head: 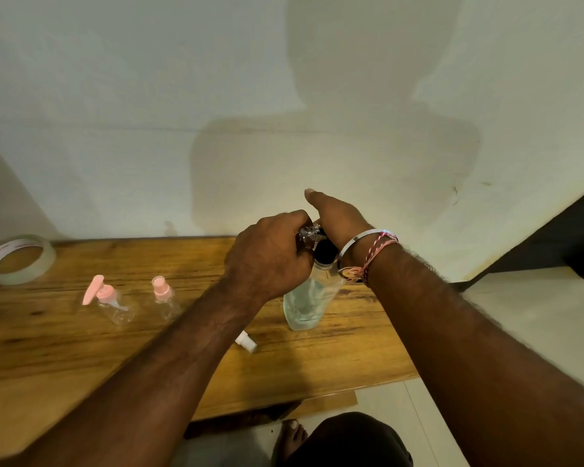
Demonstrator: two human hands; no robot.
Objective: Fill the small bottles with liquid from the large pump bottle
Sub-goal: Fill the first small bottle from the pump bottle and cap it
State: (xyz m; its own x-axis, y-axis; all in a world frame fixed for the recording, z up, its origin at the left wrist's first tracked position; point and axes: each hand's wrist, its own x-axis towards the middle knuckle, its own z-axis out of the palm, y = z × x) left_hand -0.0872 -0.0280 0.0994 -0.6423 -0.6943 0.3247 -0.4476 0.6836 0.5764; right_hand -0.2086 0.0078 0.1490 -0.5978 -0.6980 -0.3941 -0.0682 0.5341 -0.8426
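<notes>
The large pump bottle (304,306) stands on the wooden table (64,358), clear with pale blue-green liquid and a black collar. My left hand (270,256) grips a small item with a silver part right at the pump's top; what it is stays mostly hidden. My right hand (334,215) lies over the pump head with its thumb straight, its fingers hidden behind the left hand. Two small clear bottles stand to the left: one with a pink pump top (110,299) and one with a pink spray top (164,296). A white spray cap (246,342) lies beside my left forearm.
A roll of clear tape (17,259) sits at the table's far left. The wall rises directly behind the table. The table's right end is near the large bottle, with pale floor beyond it. My foot (292,433) shows below the front edge.
</notes>
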